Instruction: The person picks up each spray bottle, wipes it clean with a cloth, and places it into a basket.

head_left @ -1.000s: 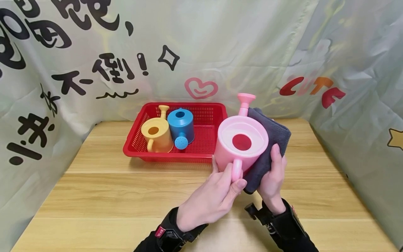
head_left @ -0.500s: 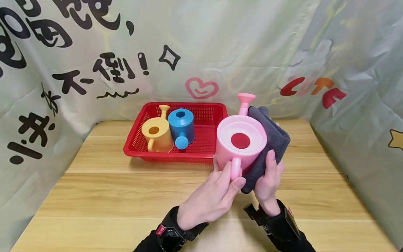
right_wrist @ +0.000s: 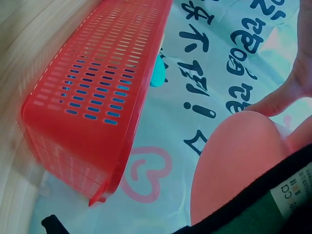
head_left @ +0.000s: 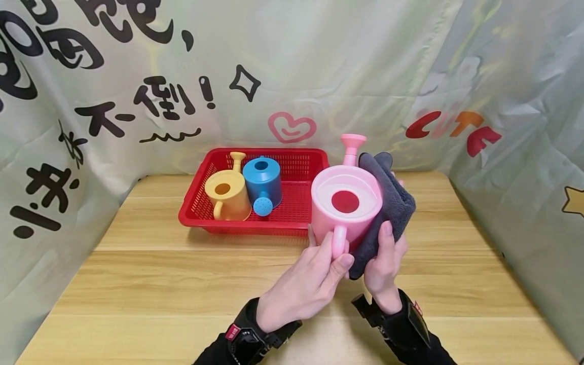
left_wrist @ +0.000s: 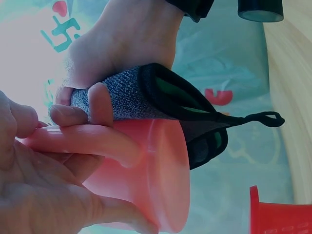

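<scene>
A pink toy watering can (head_left: 327,218) is held up off the table, its rose spout pointing away and its round opening facing me. My left hand (head_left: 298,286) grips its handle, with fingers spread under the body. My right hand (head_left: 385,261) holds a folded dark grey cloth (head_left: 396,205) against the can's right side, its thumb over the near face. In the left wrist view, the cloth (left_wrist: 124,92) lies along the can (left_wrist: 168,180) and shows a black edge and hanging loop. A white label shows on the cloth (right_wrist: 258,209) in the right wrist view.
A red perforated basket (head_left: 301,203) stands at the back of the wooden table (head_left: 182,284). Inside are a yellow watering can (head_left: 234,200) and a blue one (head_left: 269,182), side by side at the left. Printed fabric (head_left: 356,61) encloses the table behind and at both sides.
The pink watering can has shifted slightly left. My right hand and the cloth have moved left with it, the hand also a little lower, its thumb sliding down along the cloth.
</scene>
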`<state>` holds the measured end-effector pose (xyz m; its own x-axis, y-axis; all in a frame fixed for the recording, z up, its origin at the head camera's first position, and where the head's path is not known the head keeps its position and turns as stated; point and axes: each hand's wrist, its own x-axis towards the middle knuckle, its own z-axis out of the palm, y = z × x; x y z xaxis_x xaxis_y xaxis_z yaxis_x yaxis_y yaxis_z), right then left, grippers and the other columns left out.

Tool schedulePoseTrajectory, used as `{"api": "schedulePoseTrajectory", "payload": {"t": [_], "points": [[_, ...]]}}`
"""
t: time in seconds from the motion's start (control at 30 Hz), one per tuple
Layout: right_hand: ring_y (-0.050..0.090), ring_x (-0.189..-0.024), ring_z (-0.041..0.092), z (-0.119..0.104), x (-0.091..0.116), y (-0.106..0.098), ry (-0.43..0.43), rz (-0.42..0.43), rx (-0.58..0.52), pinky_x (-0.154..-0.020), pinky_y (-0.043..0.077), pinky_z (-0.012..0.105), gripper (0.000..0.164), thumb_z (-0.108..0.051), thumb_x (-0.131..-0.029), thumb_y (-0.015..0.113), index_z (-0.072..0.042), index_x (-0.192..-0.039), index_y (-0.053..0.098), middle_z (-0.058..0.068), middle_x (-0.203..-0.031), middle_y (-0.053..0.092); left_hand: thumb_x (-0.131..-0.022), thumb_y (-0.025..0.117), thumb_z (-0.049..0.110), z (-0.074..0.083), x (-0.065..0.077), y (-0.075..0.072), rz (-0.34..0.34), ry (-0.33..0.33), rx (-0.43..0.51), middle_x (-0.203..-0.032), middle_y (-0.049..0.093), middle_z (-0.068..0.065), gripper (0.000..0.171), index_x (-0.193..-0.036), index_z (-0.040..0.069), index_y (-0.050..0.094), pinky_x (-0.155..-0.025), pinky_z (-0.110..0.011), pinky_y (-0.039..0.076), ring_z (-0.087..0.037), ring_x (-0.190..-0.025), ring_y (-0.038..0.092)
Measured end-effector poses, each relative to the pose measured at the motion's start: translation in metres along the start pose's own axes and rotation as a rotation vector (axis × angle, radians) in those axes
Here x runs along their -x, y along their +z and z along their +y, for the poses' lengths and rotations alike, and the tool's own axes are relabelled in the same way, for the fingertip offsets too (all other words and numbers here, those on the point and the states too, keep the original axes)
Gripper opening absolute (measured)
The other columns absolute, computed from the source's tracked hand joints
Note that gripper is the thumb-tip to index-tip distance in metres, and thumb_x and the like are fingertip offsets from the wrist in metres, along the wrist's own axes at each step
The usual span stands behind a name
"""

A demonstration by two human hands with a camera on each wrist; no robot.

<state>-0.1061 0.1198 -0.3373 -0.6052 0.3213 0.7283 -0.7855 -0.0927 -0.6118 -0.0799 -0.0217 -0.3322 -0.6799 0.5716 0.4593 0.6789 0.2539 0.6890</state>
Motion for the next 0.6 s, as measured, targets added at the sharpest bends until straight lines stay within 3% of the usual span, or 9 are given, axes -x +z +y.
{"api": "schedulePoseTrajectory", "payload": {"t": [0.6], "points": [[0.038, -0.142, 0.033, -0.0012, -0.0029, -0.0031, 0.052, -0.039, -0.004, -0.119, 0.035, 0.033, 0.054, -0.021, -0.104, 0.035, 0.002, -0.153, 0.034, 0.015, -0.154, 0.045, -0.101, 0.056, 0.012, -0.0002, -0.0019, 0.0005, 0.013, -0.007, 0.019, -0.081, 0.058, 0.002, 0.01, -0.1, 0.011, 0.047, -0.072, -0.013, 0.045, -0.002, -0.071, 0.051]]}}
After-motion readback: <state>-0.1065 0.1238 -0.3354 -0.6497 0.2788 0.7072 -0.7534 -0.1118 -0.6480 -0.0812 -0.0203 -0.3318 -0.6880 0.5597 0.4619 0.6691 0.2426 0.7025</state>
